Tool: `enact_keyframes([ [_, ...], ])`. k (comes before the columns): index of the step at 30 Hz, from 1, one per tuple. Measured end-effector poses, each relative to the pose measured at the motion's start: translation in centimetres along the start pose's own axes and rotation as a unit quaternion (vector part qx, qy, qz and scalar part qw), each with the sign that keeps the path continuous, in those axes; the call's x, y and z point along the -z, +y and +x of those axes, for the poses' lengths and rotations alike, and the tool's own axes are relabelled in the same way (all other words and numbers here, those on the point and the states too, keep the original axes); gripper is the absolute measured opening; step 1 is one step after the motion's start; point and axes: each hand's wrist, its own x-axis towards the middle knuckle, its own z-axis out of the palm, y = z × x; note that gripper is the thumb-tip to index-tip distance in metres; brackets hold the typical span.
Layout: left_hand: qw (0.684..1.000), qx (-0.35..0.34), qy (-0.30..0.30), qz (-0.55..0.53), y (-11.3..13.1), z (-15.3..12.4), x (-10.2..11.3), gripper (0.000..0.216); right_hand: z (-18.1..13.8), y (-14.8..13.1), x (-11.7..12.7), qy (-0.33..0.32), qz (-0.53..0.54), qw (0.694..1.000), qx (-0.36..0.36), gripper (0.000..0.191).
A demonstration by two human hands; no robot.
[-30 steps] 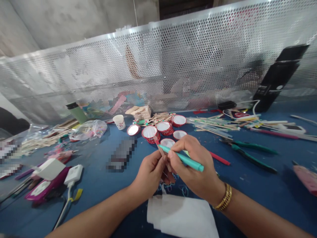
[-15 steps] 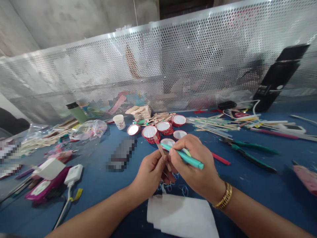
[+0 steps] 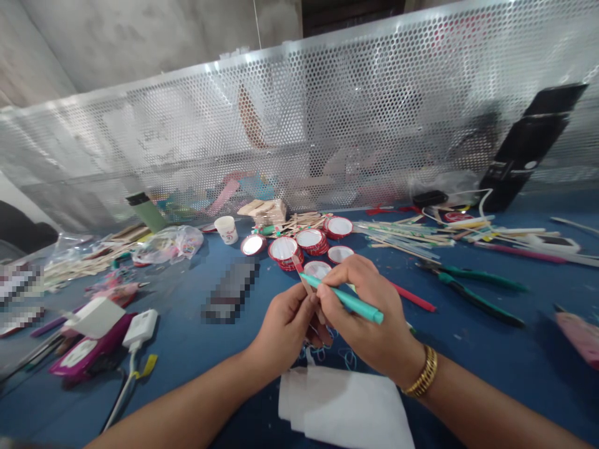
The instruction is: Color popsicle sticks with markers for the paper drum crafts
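In my left hand [image 3: 291, 324] is a flat wooden craft stick [image 3: 306, 285], pinched between thumb and fingers, its upper end coloured red. My right hand [image 3: 362, 315] grips a teal marker pen [image 3: 353, 299] like a writing tool, and its tip meets the stick just below the red part. Small red-rimmed round cups [image 3: 284, 249], some stacked, stand just beyond my hands. Under my wrists lies a stack of white paper or cloth [image 3: 349, 405]. Several thin rubber bands [image 3: 347, 358] are scattered below my fingers. A red marker [image 3: 414, 296] lies partly behind my right hand.
Green-handled pliers [image 3: 477, 290] and loose sticks [image 3: 407, 234] lie to the right. A blurred-out phone [image 3: 231, 290], a paper cup [image 3: 226, 230] and a white charger [image 3: 140, 328] with its cable are at left. A perforated metal panel [image 3: 196, 137] closes off the back of the blue table.
The teal marker's tip has shifted slightly left and down along the stick, with my right hand moving a little. My left hand holds the stick almost still.
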Motion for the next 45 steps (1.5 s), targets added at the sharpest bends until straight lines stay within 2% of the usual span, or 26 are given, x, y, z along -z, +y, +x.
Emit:
enact_keyframes([
  [8,1.0,0.003,-0.006,-0.02,0.04,0.02,0.07,0.041,0.01,0.07,0.22,0.009,-0.014,1.0,-0.004,0.014],
  [18,1.0,-0.01,-0.002,0.008,-0.14,-0.19,0.08,0.041,-0.05,-0.19,-0.01,-0.006,-0.006,1.0,0.0,0.015],
  [25,1.0,0.011,0.001,-0.025,0.26,0.0,0.03,0.043,0.04,0.12,0.18,0.014,-0.028,1.0,-0.002,0.014],
  [32,1.0,-0.004,0.01,0.0,0.24,0.0,0.01,0.043,-0.03,-0.2,0.09,-0.007,-0.015,1.0,0.002,0.015],
  [40,1.0,0.009,0.003,-0.026,0.08,0.1,0.11,0.042,0.01,0.19,0.19,0.013,-0.034,0.999,0.0,0.015],
  [45,1.0,0.0,0.008,-0.013,0.31,-0.07,0.02,0.043,-0.14,-0.15,0.19,-0.001,-0.018,1.0,0.0,0.014],
])
